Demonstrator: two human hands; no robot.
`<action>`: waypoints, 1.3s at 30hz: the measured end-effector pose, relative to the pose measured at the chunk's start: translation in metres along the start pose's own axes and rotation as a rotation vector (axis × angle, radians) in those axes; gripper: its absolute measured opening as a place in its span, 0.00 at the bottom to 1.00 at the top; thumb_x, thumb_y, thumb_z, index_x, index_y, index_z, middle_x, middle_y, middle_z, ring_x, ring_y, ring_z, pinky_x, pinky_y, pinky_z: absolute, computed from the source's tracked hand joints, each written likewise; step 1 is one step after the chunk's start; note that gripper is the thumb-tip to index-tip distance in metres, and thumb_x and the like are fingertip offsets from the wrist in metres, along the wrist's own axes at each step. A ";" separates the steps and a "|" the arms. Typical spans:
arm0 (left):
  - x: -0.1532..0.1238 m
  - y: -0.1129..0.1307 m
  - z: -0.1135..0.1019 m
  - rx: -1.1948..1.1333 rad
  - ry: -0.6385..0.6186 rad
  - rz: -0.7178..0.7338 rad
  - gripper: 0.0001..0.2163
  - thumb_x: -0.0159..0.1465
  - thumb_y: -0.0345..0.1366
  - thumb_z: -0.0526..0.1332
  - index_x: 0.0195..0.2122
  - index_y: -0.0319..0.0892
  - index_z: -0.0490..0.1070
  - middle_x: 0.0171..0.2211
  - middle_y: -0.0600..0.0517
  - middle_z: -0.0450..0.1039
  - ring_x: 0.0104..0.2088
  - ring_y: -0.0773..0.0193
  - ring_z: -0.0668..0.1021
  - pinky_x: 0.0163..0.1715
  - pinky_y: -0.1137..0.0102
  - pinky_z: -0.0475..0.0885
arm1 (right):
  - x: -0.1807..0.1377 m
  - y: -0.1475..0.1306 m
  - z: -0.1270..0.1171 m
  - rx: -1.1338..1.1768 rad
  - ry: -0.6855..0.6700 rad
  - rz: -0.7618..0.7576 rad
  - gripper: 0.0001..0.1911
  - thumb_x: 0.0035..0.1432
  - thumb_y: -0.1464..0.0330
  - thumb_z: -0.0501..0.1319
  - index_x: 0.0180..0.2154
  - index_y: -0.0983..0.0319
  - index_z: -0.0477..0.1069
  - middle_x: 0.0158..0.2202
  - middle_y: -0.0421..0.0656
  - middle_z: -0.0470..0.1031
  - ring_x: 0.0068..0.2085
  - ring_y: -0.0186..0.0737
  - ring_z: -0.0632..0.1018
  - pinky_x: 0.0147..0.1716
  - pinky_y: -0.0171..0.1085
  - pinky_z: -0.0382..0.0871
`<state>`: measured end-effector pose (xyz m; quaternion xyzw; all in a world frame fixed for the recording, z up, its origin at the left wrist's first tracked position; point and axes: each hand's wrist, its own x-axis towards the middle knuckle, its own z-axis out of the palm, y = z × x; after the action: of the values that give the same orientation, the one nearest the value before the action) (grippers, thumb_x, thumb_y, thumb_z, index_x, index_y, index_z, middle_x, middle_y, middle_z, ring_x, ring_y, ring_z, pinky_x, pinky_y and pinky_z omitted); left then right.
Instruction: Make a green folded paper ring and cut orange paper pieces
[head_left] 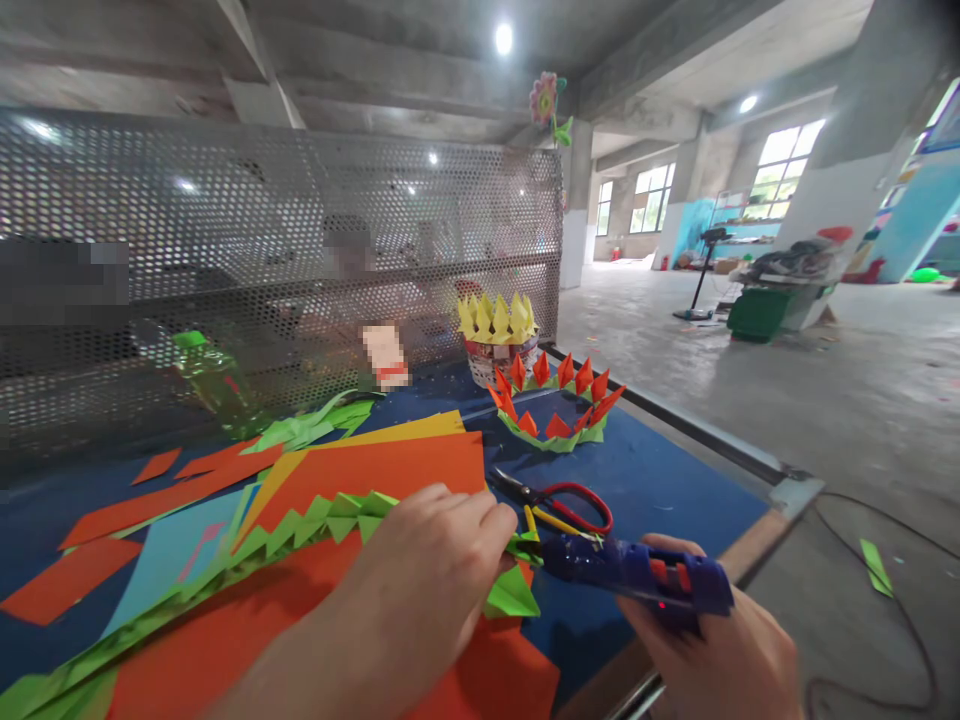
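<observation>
Left hand [446, 555] over blue tabletop [667, 465], perforated screen [262, 225], grey floor [649, 335]

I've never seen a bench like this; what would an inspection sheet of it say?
Surface: blue tabletop, partly covered by orange sheets.
Job's things: folded green paper strip; blue glue gun.
Clutter: red-handled scissors, orange scraps, green-capped bottle.
Hands: left hand has its fingers on the strip; right hand grips the gun.
Cables: dark cable on the floor; can't tell what it feeds.
Surroundings: perforated panel behind; windows beyond.
</observation>
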<state>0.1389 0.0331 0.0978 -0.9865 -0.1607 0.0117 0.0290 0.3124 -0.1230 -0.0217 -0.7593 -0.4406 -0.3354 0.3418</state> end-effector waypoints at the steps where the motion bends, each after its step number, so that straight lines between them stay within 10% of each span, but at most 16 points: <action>1: 0.000 0.000 0.001 0.001 0.006 0.004 0.11 0.70 0.27 0.52 0.46 0.43 0.73 0.40 0.48 0.78 0.39 0.51 0.78 0.43 0.57 0.70 | 0.001 0.000 0.000 0.008 -0.003 0.000 0.19 0.69 0.49 0.51 0.39 0.54 0.71 0.20 0.34 0.76 0.16 0.38 0.77 0.15 0.35 0.65; 39: -0.001 0.000 0.002 0.147 0.038 0.033 0.12 0.67 0.22 0.52 0.43 0.42 0.72 0.37 0.49 0.77 0.36 0.54 0.78 0.38 0.60 0.68 | -0.001 0.001 -0.008 0.088 -0.130 0.009 0.10 0.67 0.61 0.52 0.46 0.54 0.68 0.27 0.35 0.80 0.21 0.40 0.80 0.19 0.36 0.68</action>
<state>0.1385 0.0328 0.0955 -0.9843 -0.1425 0.0052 0.1044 0.3116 -0.1308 -0.0181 -0.7658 -0.4726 -0.2641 0.3471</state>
